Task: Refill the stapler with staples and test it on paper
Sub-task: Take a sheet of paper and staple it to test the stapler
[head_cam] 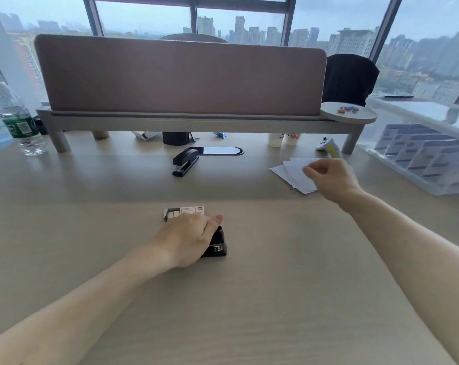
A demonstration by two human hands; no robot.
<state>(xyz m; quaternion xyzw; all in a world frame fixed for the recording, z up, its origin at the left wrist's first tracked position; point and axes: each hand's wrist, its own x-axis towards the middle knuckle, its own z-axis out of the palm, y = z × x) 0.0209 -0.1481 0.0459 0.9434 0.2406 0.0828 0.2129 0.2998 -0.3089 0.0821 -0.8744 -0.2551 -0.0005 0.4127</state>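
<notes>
A small black stapler [217, 245] lies on the desk in front of me, and my left hand [188, 237] rests over it, gripping it from above. Just behind that hand sits an open box of staples [187, 211] with silver strips showing at its left end. At the right, my right hand [328, 177] pinches the edge of a fanned stack of white paper sheets [292, 173]. A second, larger black stapler [185, 162] stands farther back at the centre, untouched.
A pink divider on a grey shelf [181, 119] crosses the back of the desk. A water bottle [17, 122] stands at the far left. A clear plastic organiser [418, 156] is at the right. Cups and small items sit under the shelf.
</notes>
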